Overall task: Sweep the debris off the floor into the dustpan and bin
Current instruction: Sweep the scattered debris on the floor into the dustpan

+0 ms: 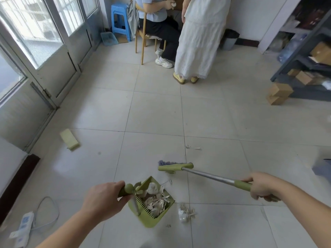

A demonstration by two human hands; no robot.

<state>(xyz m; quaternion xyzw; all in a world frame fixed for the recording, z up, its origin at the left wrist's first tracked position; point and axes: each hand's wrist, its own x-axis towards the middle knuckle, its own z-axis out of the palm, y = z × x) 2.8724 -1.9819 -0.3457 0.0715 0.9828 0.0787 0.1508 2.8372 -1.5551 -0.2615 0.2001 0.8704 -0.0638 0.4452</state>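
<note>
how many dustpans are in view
2: a green dustpan full of paper scraps, its handle held by the left hand, and a blue dustpan leaning by the blue stool at the far wall. Others may be hidden.

Open tiled floor [155,111] stretches ahead of the broom [175,167], bare up to 2 people [195,51] by the far wall. Left, a yellow block [69,139] and a power strip [25,224] with its cable lie loose. Right, cardboard boxes [278,93] sit beside the shelf [304,56].
</note>
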